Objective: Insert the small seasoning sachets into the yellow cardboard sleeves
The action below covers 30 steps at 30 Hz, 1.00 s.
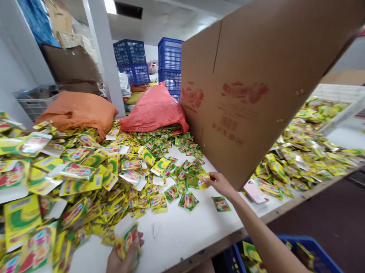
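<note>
My left hand at the table's front edge grips a small stack of yellow-green packets with a white flap on top. My right hand reaches forward over the white table and pinches a single yellow packet, just below the lower corner of a large tilted cardboard box. Small green sachets lie loose around that hand. A heap of larger yellow packets covers the left of the table.
Orange sack and red sack lie at the table's back. Blue crates are stacked behind. More packets and a white tray sit right of the box. A blue crate stands below the table edge.
</note>
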Motion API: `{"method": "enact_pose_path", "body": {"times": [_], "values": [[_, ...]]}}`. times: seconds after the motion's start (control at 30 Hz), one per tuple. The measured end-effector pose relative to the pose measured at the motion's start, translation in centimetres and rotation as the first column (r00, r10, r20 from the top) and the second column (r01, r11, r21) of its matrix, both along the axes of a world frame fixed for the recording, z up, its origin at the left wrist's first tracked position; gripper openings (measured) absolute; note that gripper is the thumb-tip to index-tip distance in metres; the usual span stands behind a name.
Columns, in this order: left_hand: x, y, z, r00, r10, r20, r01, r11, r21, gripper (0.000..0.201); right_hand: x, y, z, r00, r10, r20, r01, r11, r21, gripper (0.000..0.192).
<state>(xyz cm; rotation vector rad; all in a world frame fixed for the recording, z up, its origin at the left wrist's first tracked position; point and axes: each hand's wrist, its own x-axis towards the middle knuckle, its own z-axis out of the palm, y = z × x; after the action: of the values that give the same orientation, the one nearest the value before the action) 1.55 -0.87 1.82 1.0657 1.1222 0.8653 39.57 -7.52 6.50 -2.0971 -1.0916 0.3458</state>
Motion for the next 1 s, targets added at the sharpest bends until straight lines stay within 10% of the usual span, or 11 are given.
{"method": "enact_pose_path", "body": {"times": [0.23,0.53,0.8,1.0], "values": [[0.8,-0.2,0.3,1.000,0.029,-0.005,-0.029,1.000,0.011,0.057,2.5,-6.2,-0.2,0.999,-0.023,-0.034,0.016,0.979,-0.201,0.028],[0.4,-0.3,0.3,1.000,0.014,-0.002,-0.014,1.000,0.012,0.054,2.3,-7.1,-2.0,0.988,-0.154,0.010,0.150,0.939,-0.311,0.017],[0.4,-0.3,1.4,0.996,-0.087,0.006,0.087,0.996,-0.011,0.056,-1.7,-7.1,-5.5,0.948,-0.316,0.036,0.315,0.916,-0.248,0.022],[0.4,-0.6,1.4,0.967,-0.256,-0.009,0.256,0.966,0.044,0.046,-5.2,-6.2,-4.3,0.987,-0.149,-0.054,0.145,0.986,-0.081,0.017]]}}
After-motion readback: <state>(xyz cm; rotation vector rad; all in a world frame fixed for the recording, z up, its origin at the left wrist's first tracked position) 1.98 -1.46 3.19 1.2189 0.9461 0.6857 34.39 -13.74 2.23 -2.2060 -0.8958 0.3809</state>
